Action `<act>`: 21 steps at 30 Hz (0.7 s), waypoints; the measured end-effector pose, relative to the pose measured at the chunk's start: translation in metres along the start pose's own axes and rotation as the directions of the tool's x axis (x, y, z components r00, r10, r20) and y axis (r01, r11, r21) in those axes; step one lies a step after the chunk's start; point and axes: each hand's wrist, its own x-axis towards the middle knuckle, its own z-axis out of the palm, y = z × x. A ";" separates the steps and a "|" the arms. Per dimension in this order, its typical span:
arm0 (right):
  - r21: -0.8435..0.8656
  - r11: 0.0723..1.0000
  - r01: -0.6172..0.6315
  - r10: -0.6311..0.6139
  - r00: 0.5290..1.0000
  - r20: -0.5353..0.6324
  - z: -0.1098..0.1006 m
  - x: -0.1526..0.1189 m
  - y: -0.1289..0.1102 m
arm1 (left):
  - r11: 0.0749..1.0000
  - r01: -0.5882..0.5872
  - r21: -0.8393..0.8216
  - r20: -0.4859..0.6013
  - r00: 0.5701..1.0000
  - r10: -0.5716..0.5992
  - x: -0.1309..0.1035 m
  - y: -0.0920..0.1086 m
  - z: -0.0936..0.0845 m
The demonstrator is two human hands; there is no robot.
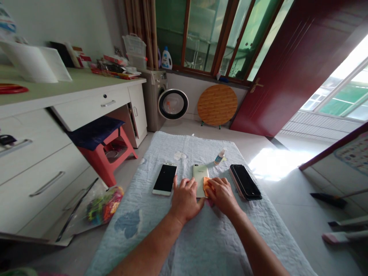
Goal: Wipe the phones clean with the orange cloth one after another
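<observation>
Left hand [185,199]: fingers bent over the left edge of the pale phone [200,172], thumb held apart near its lower end; grip open. Little finger is out by the right edge of the white phone [165,179]; can't tell if it touches. Right hand [225,195]: grip closed on the orange cloth [206,186], which is pressed on the right part of the pale phone. Pale phone lies back up, flat on the surface [198,245], between the other phones. White phone is flat to its left, dark screen up. Black phone [246,182] is right of the right hand, atop a pinkish item [234,182]. Small bottle [220,156] stands upright beyond the right hand. A light blue patterned cover [161,237] is spread over the surface. Stool [115,153] is on the floor, left.
</observation>
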 end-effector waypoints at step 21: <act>-0.098 0.995 0.022 -0.014 0.996 0.089 0.017 0.105 -0.008 | 0.999 -0.033 0.008 0.041 0.999 0.032 0.003 -0.004 0.004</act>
